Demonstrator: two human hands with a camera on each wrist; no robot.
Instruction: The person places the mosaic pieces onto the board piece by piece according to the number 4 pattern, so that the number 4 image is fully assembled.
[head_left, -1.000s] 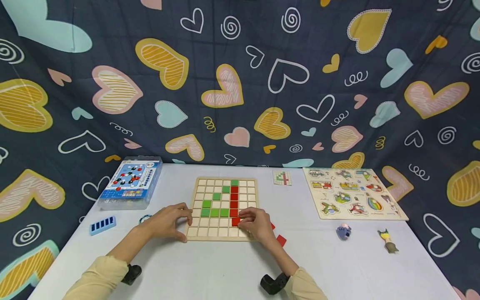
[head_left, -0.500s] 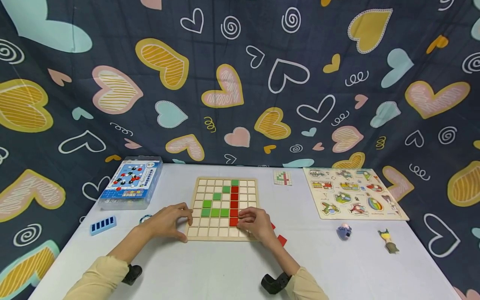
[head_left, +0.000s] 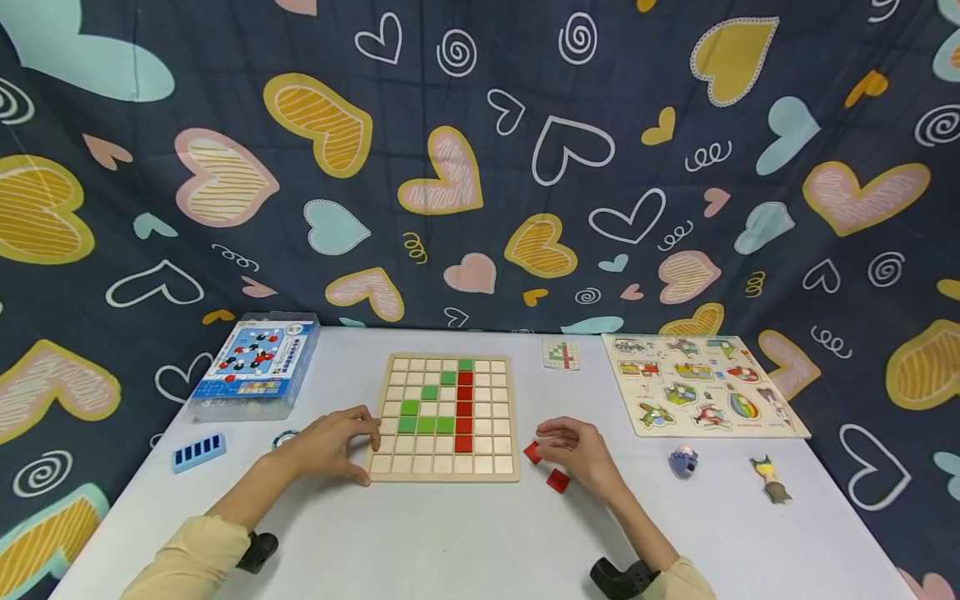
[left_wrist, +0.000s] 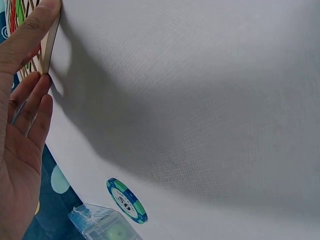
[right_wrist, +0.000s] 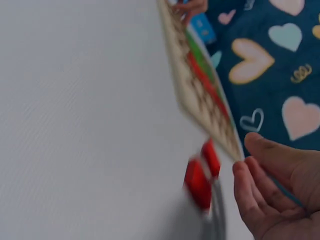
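My left hand (head_left: 327,444) steadies the wooden grid board (head_left: 442,477), its thumb and fingertips spread along the board's left edge. Cream tiles fill the grid, with green tiles (head_left: 426,425) in a stepped diagonal and row beside a column of red tiles (head_left: 464,410). Right of the board, my right hand (head_left: 581,454) hovers at two loose red tiles (head_left: 557,481); its fingertips overlap the farther one in the head view. In the right wrist view, thumb and fingers stand apart from the blurred red tiles (right_wrist: 198,184), with nothing between them.
A small pattern card (head_left: 561,354) lies behind the board on the right. Farther right are a picture puzzle board (head_left: 705,387) and two small figurines (head_left: 683,461). At left stand a plastic box (head_left: 255,367), a blue slotted piece (head_left: 198,452) and a round chip (left_wrist: 127,200).
The lowest red tile in the column slid left into line. My right hand then left the board and moved right to the loose red tiles. My left hand stayed at the board's edge.
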